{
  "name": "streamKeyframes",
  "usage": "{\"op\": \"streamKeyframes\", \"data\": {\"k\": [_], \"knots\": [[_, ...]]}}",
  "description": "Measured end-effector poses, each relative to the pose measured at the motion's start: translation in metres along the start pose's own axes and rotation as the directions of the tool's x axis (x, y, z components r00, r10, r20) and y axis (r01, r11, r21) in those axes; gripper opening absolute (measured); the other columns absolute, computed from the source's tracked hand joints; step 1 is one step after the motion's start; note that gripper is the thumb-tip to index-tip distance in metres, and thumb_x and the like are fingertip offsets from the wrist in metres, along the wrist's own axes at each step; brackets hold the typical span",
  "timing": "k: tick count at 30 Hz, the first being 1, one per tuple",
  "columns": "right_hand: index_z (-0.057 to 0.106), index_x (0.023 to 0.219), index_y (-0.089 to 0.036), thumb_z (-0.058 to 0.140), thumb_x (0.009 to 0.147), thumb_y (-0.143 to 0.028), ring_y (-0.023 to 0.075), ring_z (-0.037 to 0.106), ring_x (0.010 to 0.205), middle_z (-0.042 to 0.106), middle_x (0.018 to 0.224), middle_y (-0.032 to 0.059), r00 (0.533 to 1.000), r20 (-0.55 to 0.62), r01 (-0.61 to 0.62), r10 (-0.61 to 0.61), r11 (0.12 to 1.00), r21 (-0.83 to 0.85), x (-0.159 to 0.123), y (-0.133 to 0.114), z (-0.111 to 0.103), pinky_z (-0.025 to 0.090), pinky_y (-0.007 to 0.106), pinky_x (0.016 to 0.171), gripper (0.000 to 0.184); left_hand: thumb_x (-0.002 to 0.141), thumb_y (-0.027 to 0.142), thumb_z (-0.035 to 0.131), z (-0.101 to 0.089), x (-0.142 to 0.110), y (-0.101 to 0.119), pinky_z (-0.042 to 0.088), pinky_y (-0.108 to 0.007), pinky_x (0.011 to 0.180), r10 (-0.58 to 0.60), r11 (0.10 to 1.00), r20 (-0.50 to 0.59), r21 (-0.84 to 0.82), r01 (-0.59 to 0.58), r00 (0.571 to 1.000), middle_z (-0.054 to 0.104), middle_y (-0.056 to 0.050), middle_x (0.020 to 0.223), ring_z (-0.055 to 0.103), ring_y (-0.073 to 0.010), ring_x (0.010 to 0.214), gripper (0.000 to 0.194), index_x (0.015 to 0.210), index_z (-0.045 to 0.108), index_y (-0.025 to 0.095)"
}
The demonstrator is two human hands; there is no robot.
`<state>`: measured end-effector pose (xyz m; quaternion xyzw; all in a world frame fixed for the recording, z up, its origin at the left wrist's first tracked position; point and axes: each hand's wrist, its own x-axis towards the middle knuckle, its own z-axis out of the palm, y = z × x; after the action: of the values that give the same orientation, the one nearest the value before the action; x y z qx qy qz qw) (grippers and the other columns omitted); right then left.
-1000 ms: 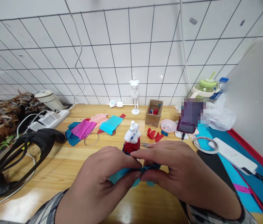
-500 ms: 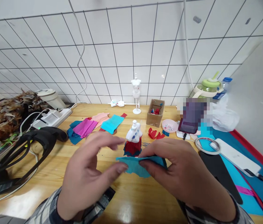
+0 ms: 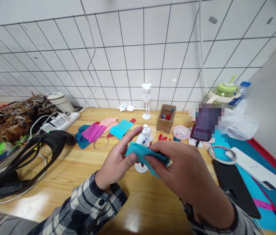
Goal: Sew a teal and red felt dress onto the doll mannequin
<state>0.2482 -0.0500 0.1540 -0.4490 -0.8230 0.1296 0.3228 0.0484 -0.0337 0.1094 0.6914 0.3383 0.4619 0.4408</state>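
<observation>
A folded piece of turquoise crepe paper (image 3: 139, 152) spans the space between my hands, in front of a small white mannequin (image 3: 144, 137) with blue marks. My right hand (image 3: 185, 169) pinches the paper between thumb and fingers at its right part. At its left end, my left hand (image 3: 115, 164) has the thumb pressed on the paper, with the index finger stretched up beside the mannequin. The paper hides most of the mannequin's red and dark blue skirt; its round white base (image 3: 141, 168) shows below.
Coloured crepe sheets (image 3: 94, 132) lie at the left, near a thin ring (image 3: 101, 143). Behind stand a second mannequin (image 3: 146, 93), a cardboard box (image 3: 166, 125) and a pink bead bowl (image 3: 181, 132). A phone (image 3: 205, 122) and a white power bank (image 3: 254, 166) are at right, a black headset (image 3: 30, 163) at left.
The turquoise paper has risen to the mannequin's front. My left hand has moved forward and right and now touches the paper's left end; the right hand still pinches it.
</observation>
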Motion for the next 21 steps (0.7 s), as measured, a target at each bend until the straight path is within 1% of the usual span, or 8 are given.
{"op": "streamKeyframes", "data": {"k": [3,6,8,10,13,17,19,21], "knots": [[0.060,0.076,-0.022,0.057,0.090,-0.034,0.0132,0.050,0.059,0.063,0.067,-0.0015,1.000,0.022,0.011,-0.010,0.999,-0.047,0.001,0.001,-0.001,0.024,0.027,0.053,0.019,0.094,0.049,0.046,0.002,0.001,-0.003,0.024,-0.047,0.118,-0.002,1.000,-0.018,0.031,0.002,1.000,0.036,-0.004,0.154,0.032,-0.0302,0.141,0.054,0.144,0.041,0.031],[0.063,0.083,-0.022,0.055,0.092,-0.031,0.0140,0.054,0.062,0.065,0.071,-0.0002,0.994,0.100,0.050,-0.040,0.994,-0.099,0.001,0.003,-0.001,0.025,0.027,0.055,0.015,0.088,0.059,0.051,0.003,0.003,-0.008,0.021,-0.048,0.119,0.050,0.999,0.000,0.004,-0.050,0.999,0.031,-0.005,0.157,0.024,-0.0324,0.145,0.068,0.147,0.036,0.029],[0.063,0.086,-0.022,0.054,0.094,-0.030,0.0143,0.055,0.063,0.065,0.073,0.0003,0.989,0.133,0.080,-0.061,0.986,-0.148,-0.001,0.004,-0.001,0.025,0.028,0.055,0.015,0.083,0.065,0.052,0.004,0.004,-0.012,0.022,-0.049,0.118,0.061,0.997,0.034,-0.037,-0.060,0.998,0.030,-0.008,0.157,0.023,-0.0342,0.145,0.078,0.148,0.033,0.028],[0.062,0.086,-0.021,0.050,0.096,-0.031,0.0143,0.054,0.062,0.064,0.072,0.0004,0.989,0.118,0.107,-0.085,0.975,-0.197,-0.002,0.005,-0.001,0.025,0.028,0.055,0.018,0.084,0.064,0.052,0.004,0.005,-0.015,0.024,-0.049,0.117,0.052,0.997,0.049,-0.056,-0.050,0.997,0.033,-0.009,0.156,0.027,-0.0341,0.143,0.076,0.148,0.033,0.028],[0.060,0.094,-0.021,0.047,0.097,-0.035,0.0142,0.053,0.060,0.065,0.073,0.0005,0.989,0.089,0.136,-0.117,0.960,-0.244,-0.003,0.005,0.000,0.025,0.028,0.054,0.019,0.091,0.052,0.050,0.007,0.006,-0.018,0.029,-0.046,0.115,0.044,0.997,0.011,-0.059,-0.043,0.999,0.038,-0.008,0.153,0.035,-0.0314,0.140,0.062,0.146,0.037,0.028],[0.060,0.100,-0.021,0.046,0.098,-0.038,0.0149,0.055,0.062,0.066,0.075,0.0017,0.991,0.023,0.133,-0.133,0.941,-0.311,-0.001,0.006,0.001,0.026,0.028,0.055,0.022,0.095,0.044,0.048,0.009,0.008,-0.019,0.035,-0.043,0.112,0.045,0.995,-0.004,-0.093,-0.045,0.999,0.043,-0.008,0.150,0.042,-0.0289,0.136,0.052,0.144,0.040,0.028],[0.060,0.097,-0.022,0.047,0.097,-0.037,0.0154,0.056,0.064,0.067,0.076,0.0019,0.991,0.016,0.134,-0.135,0.944,-0.300,-0.001,0.007,-0.001,0.027,0.028,0.056,0.020,0.094,0.049,0.047,0.008,0.009,-0.021,0.036,-0.045,0.111,0.053,0.989,0.029,-0.139,-0.048,0.998,0.042,-0.008,0.151,0.042,-0.0295,0.136,0.058,0.147,0.035,0.030],[0.061,0.093,-0.023,0.051,0.095,-0.034,0.0154,0.057,0.065,0.067,0.076,0.0002,0.989,0.108,0.128,-0.105,0.964,-0.234,-0.003,0.008,-0.008,0.028,0.027,0.056,0.015,0.088,0.061,0.049,0.006,0.009,-0.024,0.035,-0.048,0.112,0.054,0.982,0.089,-0.187,-0.036,0.995,0.039,-0.009,0.152,0.041,-0.0318,0.136,0.074,0.151,0.024,0.031]]}}
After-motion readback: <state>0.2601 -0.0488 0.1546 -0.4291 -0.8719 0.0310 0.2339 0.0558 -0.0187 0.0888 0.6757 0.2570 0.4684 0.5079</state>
